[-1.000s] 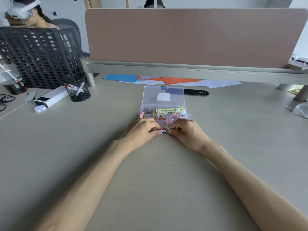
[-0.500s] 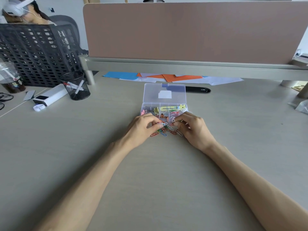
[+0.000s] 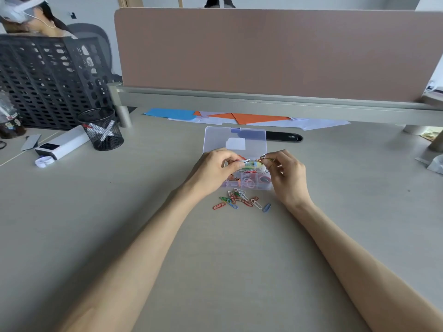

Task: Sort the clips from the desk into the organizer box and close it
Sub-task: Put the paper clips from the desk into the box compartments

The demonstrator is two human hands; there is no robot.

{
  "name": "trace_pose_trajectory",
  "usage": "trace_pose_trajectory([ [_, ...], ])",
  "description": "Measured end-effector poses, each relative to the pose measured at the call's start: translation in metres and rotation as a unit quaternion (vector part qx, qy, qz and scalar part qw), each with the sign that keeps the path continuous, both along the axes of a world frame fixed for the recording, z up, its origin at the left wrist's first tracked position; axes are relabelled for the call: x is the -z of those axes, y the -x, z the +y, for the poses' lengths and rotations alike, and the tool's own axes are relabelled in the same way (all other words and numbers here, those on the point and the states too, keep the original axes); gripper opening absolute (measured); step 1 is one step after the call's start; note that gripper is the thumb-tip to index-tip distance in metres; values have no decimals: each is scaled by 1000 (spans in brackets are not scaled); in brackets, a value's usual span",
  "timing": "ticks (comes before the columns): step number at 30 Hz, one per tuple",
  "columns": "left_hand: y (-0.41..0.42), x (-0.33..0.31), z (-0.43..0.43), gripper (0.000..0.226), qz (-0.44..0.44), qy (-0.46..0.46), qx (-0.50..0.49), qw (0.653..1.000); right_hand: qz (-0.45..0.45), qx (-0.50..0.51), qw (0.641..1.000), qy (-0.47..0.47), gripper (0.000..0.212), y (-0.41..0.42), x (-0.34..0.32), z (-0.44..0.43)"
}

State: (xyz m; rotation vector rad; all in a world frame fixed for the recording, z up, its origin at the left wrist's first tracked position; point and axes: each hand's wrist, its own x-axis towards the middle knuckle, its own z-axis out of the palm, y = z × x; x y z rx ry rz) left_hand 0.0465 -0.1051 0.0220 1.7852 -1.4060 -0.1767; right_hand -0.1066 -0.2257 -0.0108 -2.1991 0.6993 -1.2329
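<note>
A clear plastic organizer box [image 3: 248, 185] stands open on the desk, its lid [image 3: 235, 138] tilted back. Coloured clips fill several of its compartments. A loose pile of coloured paper clips [image 3: 239, 200] lies on the desk just in front of the box. My left hand [image 3: 213, 171] hovers over the box's left half, pinching a few paper clips between thumb and fingers. My right hand [image 3: 285, 173] is over the right half, also pinching a few paper clips. Both hands hide part of the box's back row.
A black mesh pen cup [image 3: 102, 129] and a white device [image 3: 61, 146] sit at the left. Coloured paper sheets [image 3: 239, 117] and a black pen-like object [image 3: 285, 136] lie behind the box under the pink divider [image 3: 275, 51]. Another person sits at far left.
Both hands have lifted from the clip pile on the desk and moved forward over the box, each carrying a few paper clips. The pile is now uncovered.
</note>
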Motion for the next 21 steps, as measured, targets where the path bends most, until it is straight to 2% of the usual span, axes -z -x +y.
trace_pose_trajectory([
  [10,-6,19,-31,18,-138,-31,-24,990,48,-35,998,24,10,-15,1,-18],
  [21,-14,20,-29,19,-127,-47,-25,990,76,-42,995,54,12,-15,3,-17],
])
